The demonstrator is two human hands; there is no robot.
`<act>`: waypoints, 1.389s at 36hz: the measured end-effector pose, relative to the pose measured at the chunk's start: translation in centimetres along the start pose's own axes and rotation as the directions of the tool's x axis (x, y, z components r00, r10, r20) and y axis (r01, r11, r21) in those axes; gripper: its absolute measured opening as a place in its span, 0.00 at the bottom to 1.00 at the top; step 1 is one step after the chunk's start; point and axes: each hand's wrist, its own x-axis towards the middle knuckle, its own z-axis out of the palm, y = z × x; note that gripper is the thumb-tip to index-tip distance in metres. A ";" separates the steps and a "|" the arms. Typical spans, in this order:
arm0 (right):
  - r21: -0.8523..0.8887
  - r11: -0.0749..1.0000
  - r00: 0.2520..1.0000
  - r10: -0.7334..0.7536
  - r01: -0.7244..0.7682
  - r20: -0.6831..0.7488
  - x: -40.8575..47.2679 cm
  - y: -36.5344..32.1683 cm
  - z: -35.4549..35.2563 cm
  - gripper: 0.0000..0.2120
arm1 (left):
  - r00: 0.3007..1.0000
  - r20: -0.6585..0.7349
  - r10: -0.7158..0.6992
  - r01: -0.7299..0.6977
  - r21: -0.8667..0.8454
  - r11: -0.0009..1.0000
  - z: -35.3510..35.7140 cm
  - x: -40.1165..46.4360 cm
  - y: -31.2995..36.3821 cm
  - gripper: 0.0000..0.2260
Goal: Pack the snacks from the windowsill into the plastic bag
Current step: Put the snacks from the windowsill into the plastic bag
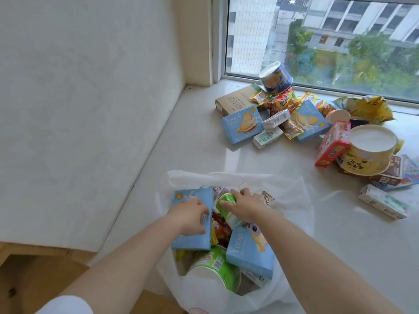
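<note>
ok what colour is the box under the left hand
Light blue box, under the left hand, head view.

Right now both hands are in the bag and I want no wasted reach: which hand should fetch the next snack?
Probably the right hand: the snack pile lies on its side. The left hand steadies a blue box.
</note>
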 end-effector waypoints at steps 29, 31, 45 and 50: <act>0.196 0.970 0.830 0.226 -0.143 -0.510 14.6 16.0 -15.3 0.15 | 0.946 -0.325 0.009 -0.044 -0.100 0.994 -15.8 26.0 12.3 0.20; 0.191 0.970 0.825 0.230 -0.151 -0.516 16.5 17.1 -16.3 0.15 | 0.933 -0.359 0.011 -0.042 -0.081 0.996 -16.6 28.4 13.0 0.21; 0.119 0.978 0.751 0.206 -0.169 -0.627 27.4 20.8 -18.5 0.24 | 0.917 -0.399 0.009 -0.118 -0.249 0.961 -17.7 40.3 16.1 0.27; 0.082 0.966 0.711 0.238 -0.247 -0.661 29.5 21.1 -17.9 0.19 | 0.913 -0.408 -0.019 -0.063 -0.187 0.980 -18.1 42.3 15.9 0.29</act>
